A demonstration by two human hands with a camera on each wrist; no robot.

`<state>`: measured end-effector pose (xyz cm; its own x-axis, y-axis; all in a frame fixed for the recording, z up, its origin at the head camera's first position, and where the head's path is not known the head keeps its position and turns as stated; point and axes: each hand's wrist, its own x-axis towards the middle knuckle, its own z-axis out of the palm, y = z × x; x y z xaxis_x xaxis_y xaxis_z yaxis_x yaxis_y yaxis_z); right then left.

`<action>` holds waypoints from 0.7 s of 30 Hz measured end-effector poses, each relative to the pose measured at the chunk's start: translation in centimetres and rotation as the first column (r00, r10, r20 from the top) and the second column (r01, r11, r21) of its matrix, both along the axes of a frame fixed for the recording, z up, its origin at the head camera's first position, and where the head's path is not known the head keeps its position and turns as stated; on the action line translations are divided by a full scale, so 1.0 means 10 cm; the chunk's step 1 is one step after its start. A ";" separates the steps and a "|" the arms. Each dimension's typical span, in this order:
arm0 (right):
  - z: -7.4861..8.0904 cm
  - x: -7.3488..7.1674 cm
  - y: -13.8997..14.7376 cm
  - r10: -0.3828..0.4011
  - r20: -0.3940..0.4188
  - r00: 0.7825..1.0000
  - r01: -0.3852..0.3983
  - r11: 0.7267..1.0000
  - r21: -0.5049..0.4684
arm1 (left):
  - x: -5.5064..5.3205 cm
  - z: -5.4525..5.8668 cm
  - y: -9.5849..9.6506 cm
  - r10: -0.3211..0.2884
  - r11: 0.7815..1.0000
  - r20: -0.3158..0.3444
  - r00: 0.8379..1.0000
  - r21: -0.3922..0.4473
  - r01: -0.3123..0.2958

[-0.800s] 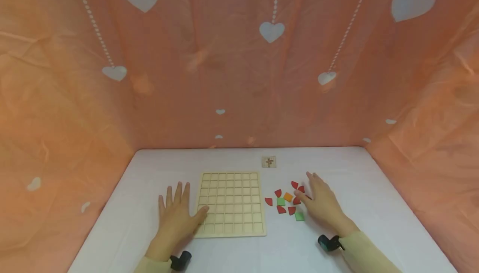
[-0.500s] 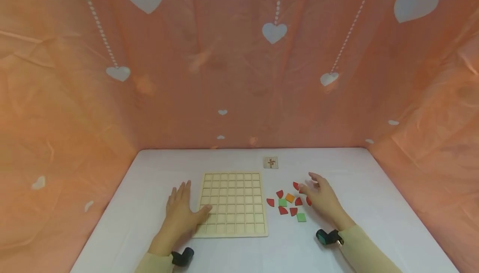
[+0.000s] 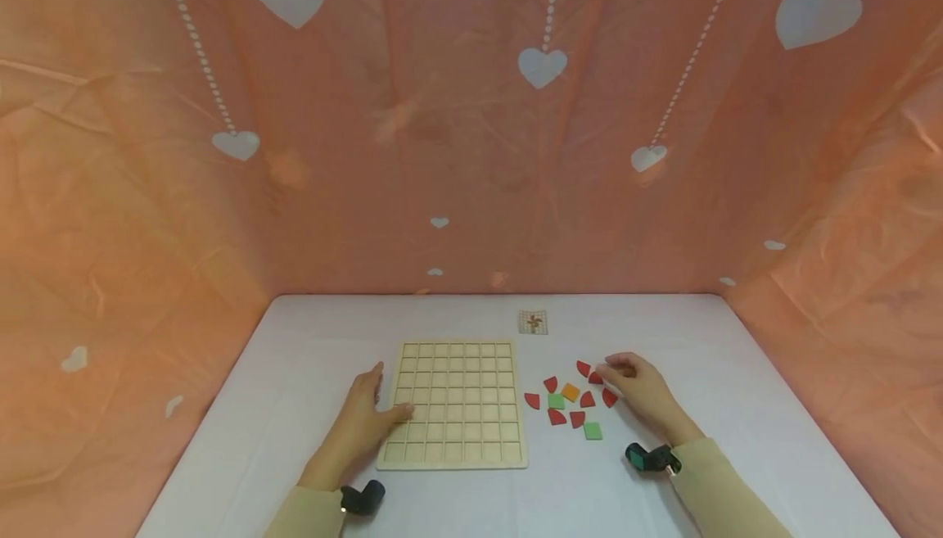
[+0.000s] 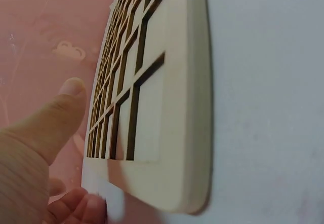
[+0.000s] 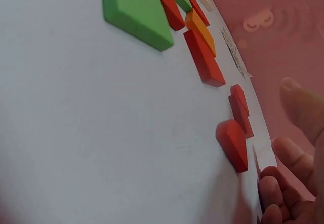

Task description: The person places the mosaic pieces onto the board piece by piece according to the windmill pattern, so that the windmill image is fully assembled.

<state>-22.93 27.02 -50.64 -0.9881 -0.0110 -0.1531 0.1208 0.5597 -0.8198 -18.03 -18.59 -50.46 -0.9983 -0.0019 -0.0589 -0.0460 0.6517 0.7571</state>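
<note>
A square wooden grid board (image 3: 460, 397) lies flat on the table. My left hand (image 3: 359, 417) is at its left edge, the thumb reaching over the grid and the other fingers beside the rim. In the left wrist view the thumb (image 4: 53, 122) stands out straight near the board (image 4: 174, 107). To the right are loose red quarter-round tiles (image 3: 609, 398), an orange square tile (image 3: 570, 392) and green square tiles (image 3: 593, 431). Over the far right tiles hovers my right hand (image 3: 647, 391), fingers loosely bent. The right wrist view shows nothing held, with a red tile (image 5: 233, 145) close by.
A small card (image 3: 533, 323) with a pinwheel-like pattern on a grid lies behind the board. White cloth covers the table (image 3: 331, 321). Orange fabric with hearts (image 3: 471, 153) hangs around the back and sides.
My left hand has turned more side-on at the board's edge, its spread fingers drawn together. The right hand's fingers have bent, and it has shifted slightly right, uncovering red tiles.
</note>
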 end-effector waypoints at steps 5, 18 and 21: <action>0.00 0.02 0.00 0.005 -0.007 1.000 -0.005 1.000 0.005 | -0.05 -0.02 0.00 0.028 0.995 0.025 0.999 0.091 -0.030; -0.08 -0.01 -0.02 0.010 -0.032 0.999 -0.010 1.000 0.000 | -0.06 -0.04 -0.05 -0.011 1.000 -0.017 1.000 -0.021 0.011; -0.09 -0.01 -0.02 0.014 -0.035 0.999 -0.014 1.000 -0.006 | -0.07 -0.05 -0.07 -0.045 0.995 -0.055 0.997 -0.094 0.039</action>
<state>-23.03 26.84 -51.54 -0.9926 -0.0255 -0.1184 0.0843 0.5561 -0.8268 -18.72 -19.30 -50.99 -0.9993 0.0371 -0.0036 0.0242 0.7199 0.6936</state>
